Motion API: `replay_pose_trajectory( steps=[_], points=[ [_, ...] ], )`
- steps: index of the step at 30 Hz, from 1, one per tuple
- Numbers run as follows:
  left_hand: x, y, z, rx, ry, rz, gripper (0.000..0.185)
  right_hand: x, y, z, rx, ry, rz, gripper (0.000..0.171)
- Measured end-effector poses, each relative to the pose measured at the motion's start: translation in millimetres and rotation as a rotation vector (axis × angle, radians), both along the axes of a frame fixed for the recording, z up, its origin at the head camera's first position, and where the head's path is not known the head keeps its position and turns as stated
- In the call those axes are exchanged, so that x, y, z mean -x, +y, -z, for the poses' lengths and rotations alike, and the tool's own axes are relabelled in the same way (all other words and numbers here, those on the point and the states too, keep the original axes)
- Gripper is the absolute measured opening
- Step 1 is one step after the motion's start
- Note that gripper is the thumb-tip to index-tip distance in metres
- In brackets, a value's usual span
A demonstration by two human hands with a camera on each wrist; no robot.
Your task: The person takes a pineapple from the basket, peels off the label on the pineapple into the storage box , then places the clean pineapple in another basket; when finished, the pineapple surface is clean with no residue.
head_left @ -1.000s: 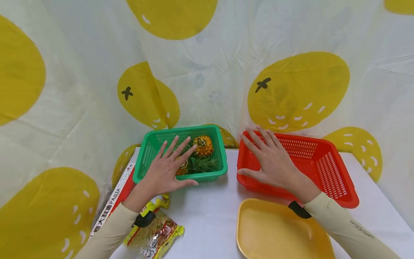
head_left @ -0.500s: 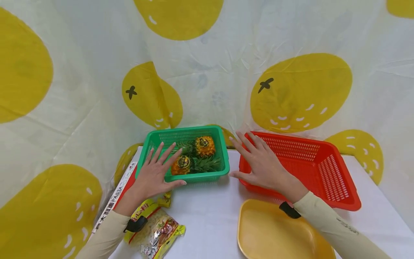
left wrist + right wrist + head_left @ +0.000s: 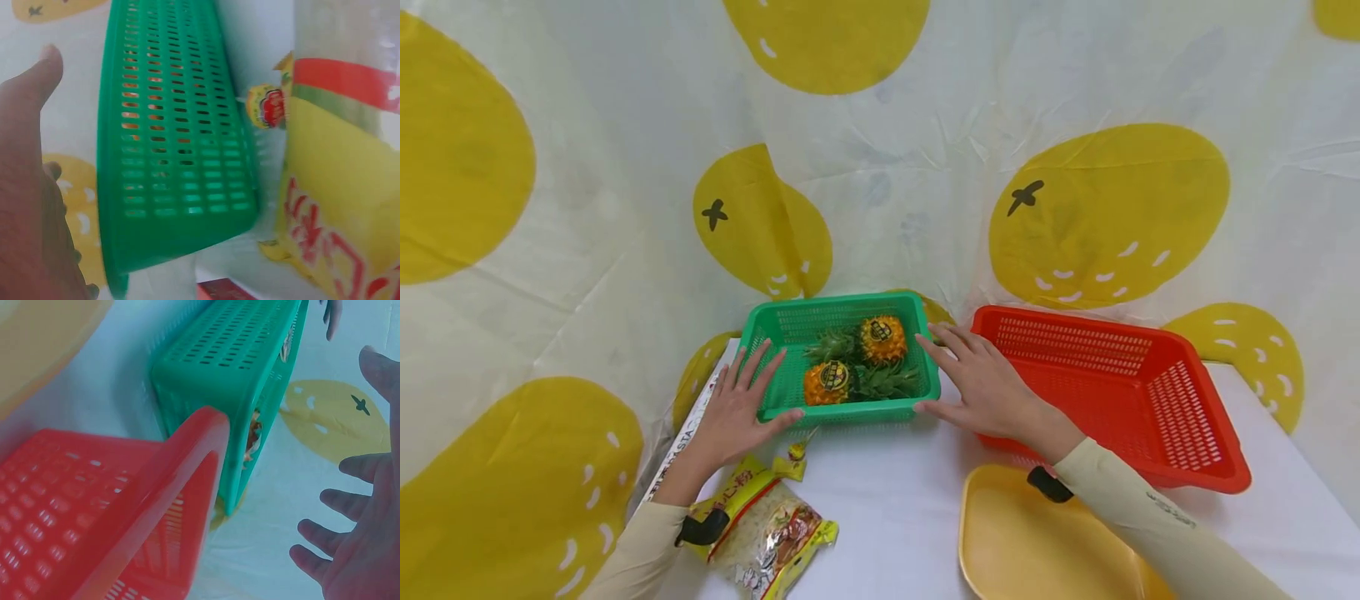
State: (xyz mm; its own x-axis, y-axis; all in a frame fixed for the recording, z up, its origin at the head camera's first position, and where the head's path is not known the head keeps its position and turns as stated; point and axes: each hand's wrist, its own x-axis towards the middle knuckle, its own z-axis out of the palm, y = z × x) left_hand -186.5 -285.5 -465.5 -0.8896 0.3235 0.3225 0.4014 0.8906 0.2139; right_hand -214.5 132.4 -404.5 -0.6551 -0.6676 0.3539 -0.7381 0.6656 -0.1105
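Note:
My left hand (image 3: 732, 417), fingers spread, hovers over the left end of a green basket (image 3: 868, 410). Inside that basket lie two small pineapples, one in front (image 3: 824, 385) and one behind (image 3: 883, 342), with leafy crowns and round labels. My right hand (image 3: 988, 387) is spread above the gap between the green basket's right end and the left side of a red basket (image 3: 1213, 400). Neither hand holds anything. In the left wrist view the thumb stands apart from the green basket's rim (image 3: 109, 187). The right wrist view shows spread fingers (image 3: 344, 503) clear of both baskets.
A yellow tray (image 3: 1037, 542) sits in front of the red basket. At front left are a noodle packet (image 3: 775, 533) and a lollipop (image 3: 796, 452). A long pasta box (image 3: 679, 442) lies along the left table edge. Behind hangs a patterned curtain (image 3: 910, 208).
Both hands have moved left: the left from over the pineapples to the green basket's left end, the right away from above the red basket toward the green one. The view has shifted slightly.

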Motion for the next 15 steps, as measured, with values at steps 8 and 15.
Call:
replay_pose_trajectory(
  steps=[8, 15],
  points=[
    [-2.3, -3.1, 9.5, -0.174, 0.022, -0.062, 0.095, 5.7, -20.7, -2.4, -0.002, -0.060, -0.011, 0.092],
    [-2.8, -7.2, 13.8, -0.260, 0.001, -0.119, 0.096, 15.3, -43.3, 0.5, 0.003, -0.105, -0.049, 0.083]
  ],
)
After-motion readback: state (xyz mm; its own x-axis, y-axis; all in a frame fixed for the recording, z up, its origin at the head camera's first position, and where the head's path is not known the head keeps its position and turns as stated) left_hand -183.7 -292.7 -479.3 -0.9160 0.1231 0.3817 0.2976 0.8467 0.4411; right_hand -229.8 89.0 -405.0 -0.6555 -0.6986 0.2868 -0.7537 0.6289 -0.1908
